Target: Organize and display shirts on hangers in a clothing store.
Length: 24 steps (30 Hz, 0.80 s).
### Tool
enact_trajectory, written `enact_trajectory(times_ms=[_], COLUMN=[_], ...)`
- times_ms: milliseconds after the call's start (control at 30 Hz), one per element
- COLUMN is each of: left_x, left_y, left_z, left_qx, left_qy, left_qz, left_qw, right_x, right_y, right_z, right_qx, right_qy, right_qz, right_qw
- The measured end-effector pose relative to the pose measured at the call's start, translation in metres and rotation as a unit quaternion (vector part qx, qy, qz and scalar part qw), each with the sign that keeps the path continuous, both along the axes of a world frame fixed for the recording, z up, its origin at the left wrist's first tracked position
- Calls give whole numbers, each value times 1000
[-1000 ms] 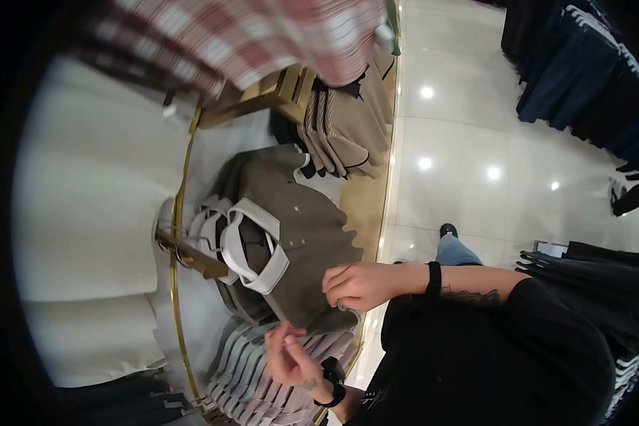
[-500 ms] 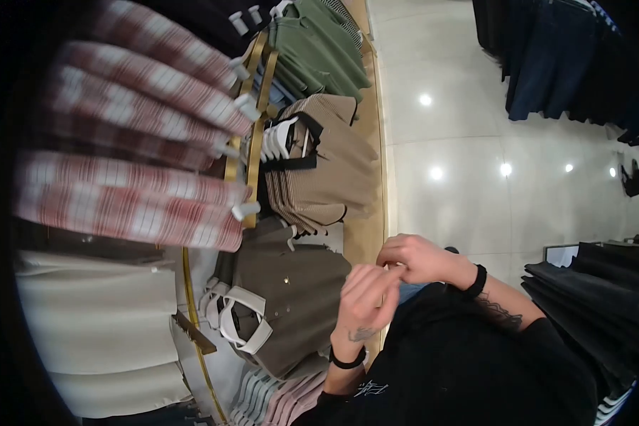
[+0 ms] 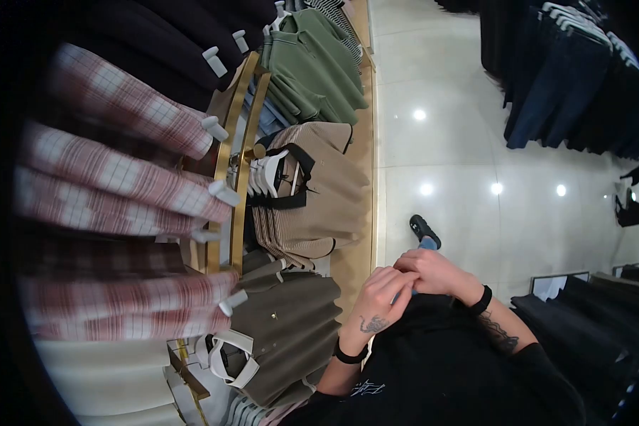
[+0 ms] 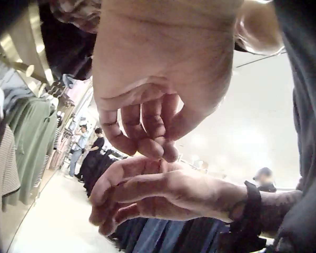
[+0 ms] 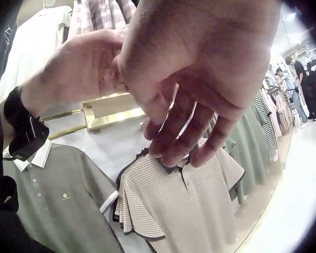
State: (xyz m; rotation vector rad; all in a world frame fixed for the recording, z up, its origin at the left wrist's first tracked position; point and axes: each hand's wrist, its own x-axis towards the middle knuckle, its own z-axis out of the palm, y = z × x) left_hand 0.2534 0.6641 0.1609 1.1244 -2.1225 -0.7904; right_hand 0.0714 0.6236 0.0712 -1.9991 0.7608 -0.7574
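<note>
My left hand (image 3: 380, 298) and right hand (image 3: 433, 271) meet in front of the black shirt, fingertips right at each other. In the left wrist view the left hand (image 4: 158, 89) hangs with loosely bent fingers, close above the right hand (image 4: 152, 190). Neither hand holds anything. The right wrist view has the right hand's fingers (image 5: 174, 126) pointing down, with part of the left hand (image 5: 81, 66) beside them. Nearest to the hands is a grey-brown polo shirt (image 3: 291, 319) with a white collar, hanging on the rack to the left.
Beige polo shirts (image 3: 326, 184) with dark collars and green shirts (image 3: 312, 71) hang farther along. Plaid garments (image 3: 142, 170) hang from a gold rail (image 3: 234, 206) at left. Dark trousers (image 3: 561, 85) hang across the shiny tiled floor (image 3: 433, 156). Other people (image 4: 79, 150) stand farther down the aisle.
Both hands have left the grey-brown polo shirt and come together in front of the body. The head view has shifted, bringing more plaid garments and the green shirts into sight.
</note>
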Motion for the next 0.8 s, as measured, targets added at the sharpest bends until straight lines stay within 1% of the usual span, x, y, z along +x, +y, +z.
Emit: enact_trajectory(times_ms=[33, 200, 267, 333, 400, 433, 467, 533, 567, 600, 633, 700, 733, 800], left_x=[6, 32, 39, 39, 36, 35, 34, 39, 43, 43, 45, 49, 53, 67], left_y=[-7, -69, -98, -130, -166, -183, -202, -237, -249, -262, -277, -298, -306, -322], left_z=[-5, -40, -46, -42, -41, -42, -41, -58, -66, -63, -66, -74, -79, -91], left_qx=[11, 51, 38, 32, 79, 104, 123, 72, 51, 85, 93, 114, 102, 90], left_qy=[1, -5, -17, -12, -4, -1, -19, -89, -126, -149, -143, -131, -129, -100], left_qz=[21, 96, 98, 96, 102, 103, 92, 48, 30, 29, 30, 32, 44, 79], left_qw=[1000, 994, 994, 995, 992, 989, 988, 992, 990, 985, 985, 984, 985, 988], right_x=[5, 13, 14, 13, 14, 14, 13, 11, 9, 10, 11, 12, 13, 14], right_y=[-13, -88, -116, -146, -183, -200, -218, -247, -260, -270, -282, -298, -302, -311], right_z=[0, 10, 3, 14, 20, 21, 22, 26, 29, 34, 37, 34, 30, 21], right_qx=[-3, -34, -48, -34, -37, -68, -95, -126, -113, -88, -69, -70, -67, -22], right_qy=[-3, 53, 57, 70, 100, 123, 148, 207, 193, 181, 168, 177, 178, 162], right_qz=[1, 18, 27, 35, 41, 24, 9, -2, 4, 3, 1, 0, -1, 17], right_qw=[1000, 998, 997, 996, 993, 990, 984, 970, 975, 980, 983, 982, 982, 986])
